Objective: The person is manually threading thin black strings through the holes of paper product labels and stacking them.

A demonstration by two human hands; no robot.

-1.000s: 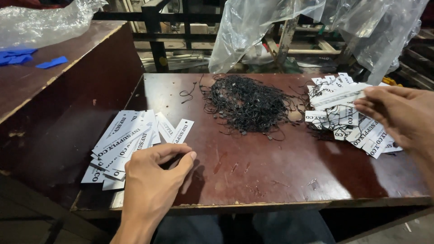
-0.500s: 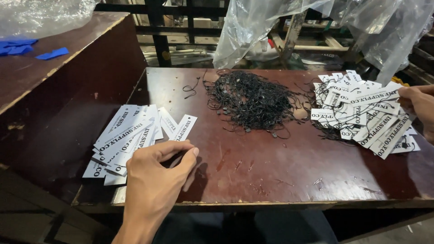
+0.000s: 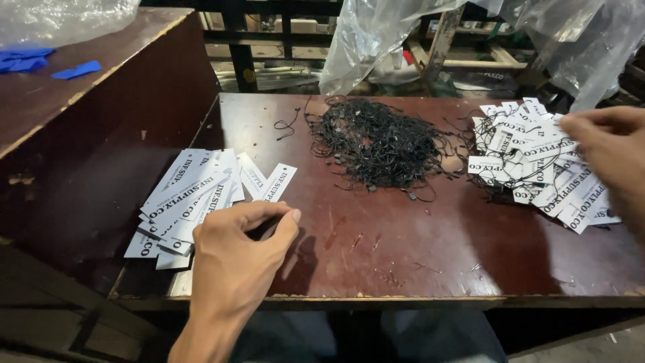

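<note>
Left hand (image 3: 235,259) sits curled at the front edge of the dark red table (image 3: 376,262), thumb and fingers pinched loosely together right beside the fanned stack of white paper tags (image 3: 195,198) on the left; can't tell if it's actually gripping anything. Right hand (image 3: 608,144) hovers over the other pile of white tags with strings on them (image 3: 537,158) at the right, fingers bent down toward it, also can't tell if it holds 1. Between the 2 piles there's a tangled heap of black strings (image 3: 379,141), with clear plastic bags (image 3: 376,33) hanging behind the table.
</note>
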